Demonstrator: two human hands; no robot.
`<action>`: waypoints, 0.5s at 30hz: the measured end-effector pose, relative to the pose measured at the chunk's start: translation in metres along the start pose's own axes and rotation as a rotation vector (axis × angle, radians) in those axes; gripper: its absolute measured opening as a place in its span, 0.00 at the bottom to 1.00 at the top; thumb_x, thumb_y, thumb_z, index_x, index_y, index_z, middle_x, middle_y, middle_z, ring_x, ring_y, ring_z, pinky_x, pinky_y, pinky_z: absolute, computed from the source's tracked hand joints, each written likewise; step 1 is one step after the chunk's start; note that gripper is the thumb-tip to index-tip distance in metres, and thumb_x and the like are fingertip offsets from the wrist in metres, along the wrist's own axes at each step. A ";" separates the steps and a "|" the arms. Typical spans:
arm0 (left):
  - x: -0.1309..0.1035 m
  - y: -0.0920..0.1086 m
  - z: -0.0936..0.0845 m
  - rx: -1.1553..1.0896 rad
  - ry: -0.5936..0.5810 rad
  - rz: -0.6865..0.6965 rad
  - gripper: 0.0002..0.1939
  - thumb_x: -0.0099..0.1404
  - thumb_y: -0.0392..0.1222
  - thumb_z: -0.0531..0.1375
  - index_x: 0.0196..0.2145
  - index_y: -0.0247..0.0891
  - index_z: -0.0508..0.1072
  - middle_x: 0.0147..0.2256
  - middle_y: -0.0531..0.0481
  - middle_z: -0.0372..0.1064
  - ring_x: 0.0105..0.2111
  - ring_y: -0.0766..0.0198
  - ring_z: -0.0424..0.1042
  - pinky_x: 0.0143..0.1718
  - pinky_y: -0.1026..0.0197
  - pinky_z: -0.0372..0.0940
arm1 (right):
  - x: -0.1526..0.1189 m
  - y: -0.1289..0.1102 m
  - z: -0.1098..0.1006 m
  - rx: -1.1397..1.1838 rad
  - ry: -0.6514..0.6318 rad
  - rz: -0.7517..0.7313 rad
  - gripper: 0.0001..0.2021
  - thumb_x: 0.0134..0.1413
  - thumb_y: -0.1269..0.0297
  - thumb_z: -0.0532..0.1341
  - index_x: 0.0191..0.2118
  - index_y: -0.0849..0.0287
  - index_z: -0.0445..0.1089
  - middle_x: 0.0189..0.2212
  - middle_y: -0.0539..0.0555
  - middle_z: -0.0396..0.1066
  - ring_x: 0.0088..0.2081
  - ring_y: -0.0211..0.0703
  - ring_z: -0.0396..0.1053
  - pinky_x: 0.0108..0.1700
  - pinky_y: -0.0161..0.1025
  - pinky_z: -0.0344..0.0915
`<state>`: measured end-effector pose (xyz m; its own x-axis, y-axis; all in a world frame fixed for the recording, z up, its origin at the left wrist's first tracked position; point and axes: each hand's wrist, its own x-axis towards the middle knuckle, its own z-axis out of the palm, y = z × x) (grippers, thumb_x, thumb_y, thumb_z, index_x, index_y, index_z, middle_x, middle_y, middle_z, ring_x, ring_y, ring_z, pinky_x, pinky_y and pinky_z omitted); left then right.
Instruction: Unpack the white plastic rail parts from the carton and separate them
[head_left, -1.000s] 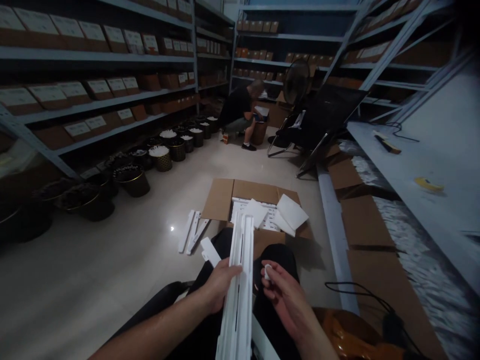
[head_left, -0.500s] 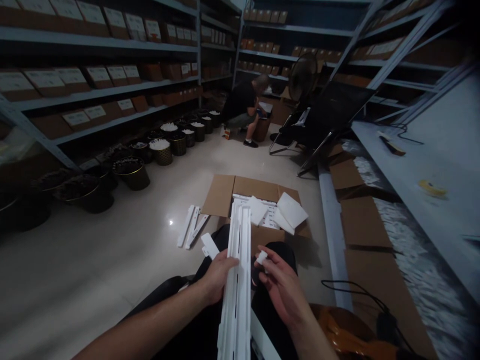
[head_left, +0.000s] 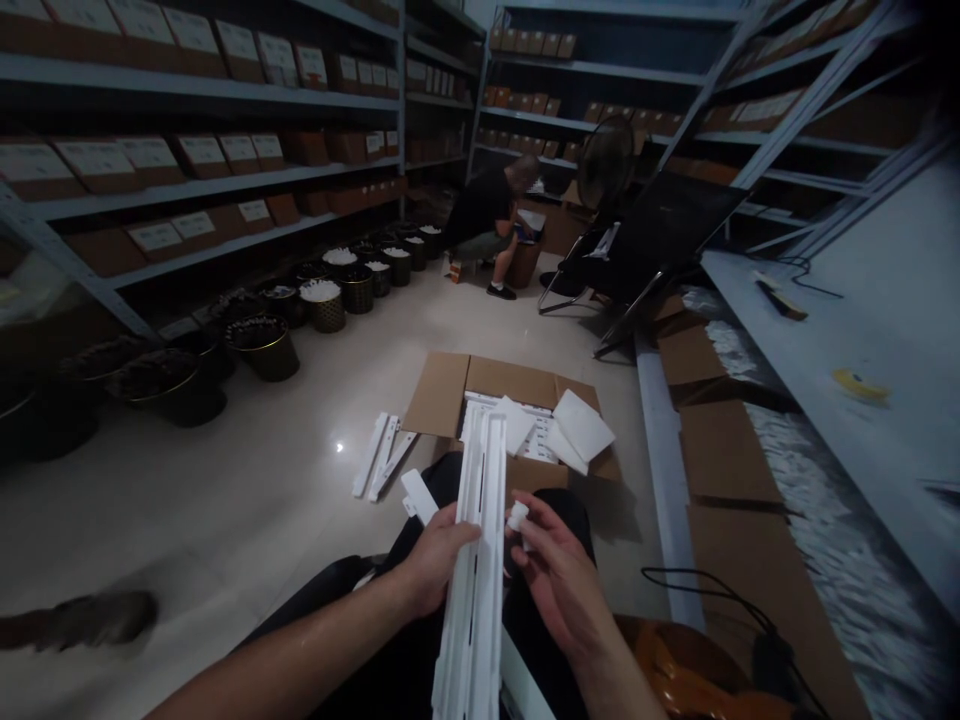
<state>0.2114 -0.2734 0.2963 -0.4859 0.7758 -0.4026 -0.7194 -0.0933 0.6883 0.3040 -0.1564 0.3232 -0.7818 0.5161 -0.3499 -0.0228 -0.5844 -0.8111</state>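
My left hand (head_left: 437, 560) is closed around a pair of long white grooved plastic strips (head_left: 480, 540), which lie lengthwise above my lap and point away from me. Just right of the strips, my right hand (head_left: 553, 570) pinches a small white plastic piece (head_left: 517, 515) between thumb and fingers, apart from the strips. Beyond them stands an open cardboard box (head_left: 442, 395) holding more white strips and white foam sheets (head_left: 583, 425). A short white piece (head_left: 418, 495) shows beside my left hand. Several white strips (head_left: 382, 455) lie on the floor left of the box.
Dark bins (head_left: 262, 345) line the shelving on the left. A person (head_left: 487, 215) sits at the back near a fan (head_left: 606, 160) and a black chair (head_left: 667, 230). Cartons of white parts (head_left: 799, 480) stand along the right bench (head_left: 847, 390). A shoe (head_left: 105, 615) shows at lower left.
A foot in a shoe has come into view at lower left. My right hand and its small piece have shifted slightly left; the strips have tilted a little.
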 end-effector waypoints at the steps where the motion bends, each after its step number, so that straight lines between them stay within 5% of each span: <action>1: 0.000 0.000 0.000 -0.002 -0.002 0.000 0.16 0.53 0.36 0.57 0.41 0.34 0.71 0.28 0.46 0.72 0.25 0.62 0.70 0.28 0.62 0.65 | 0.000 -0.001 0.000 -0.004 0.005 0.001 0.18 0.47 0.63 0.67 0.45 0.55 0.68 0.35 0.52 0.67 0.30 0.34 0.62 0.27 0.30 0.58; 6: 0.001 -0.001 0.000 -0.019 -0.018 -0.001 0.15 0.52 0.35 0.57 0.40 0.34 0.71 0.27 0.47 0.71 0.27 0.63 0.70 0.30 0.63 0.64 | 0.003 -0.005 0.000 -0.014 -0.031 -0.023 0.12 0.48 0.62 0.66 0.37 0.56 0.65 0.29 0.48 0.65 0.27 0.32 0.61 0.26 0.29 0.56; 15: -0.001 0.001 0.001 -0.028 -0.068 -0.003 0.15 0.52 0.35 0.56 0.40 0.35 0.68 0.28 0.46 0.71 0.27 0.60 0.71 0.33 0.57 0.65 | 0.015 -0.007 -0.002 -0.243 -0.005 -0.140 0.12 0.49 0.61 0.65 0.37 0.57 0.64 0.21 0.42 0.55 0.17 0.25 0.42 0.17 0.28 0.37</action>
<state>0.2116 -0.2737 0.2982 -0.4499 0.8165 -0.3618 -0.7346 -0.1080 0.6698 0.2933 -0.1434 0.3223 -0.7845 0.5780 -0.2245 0.0184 -0.3402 -0.9402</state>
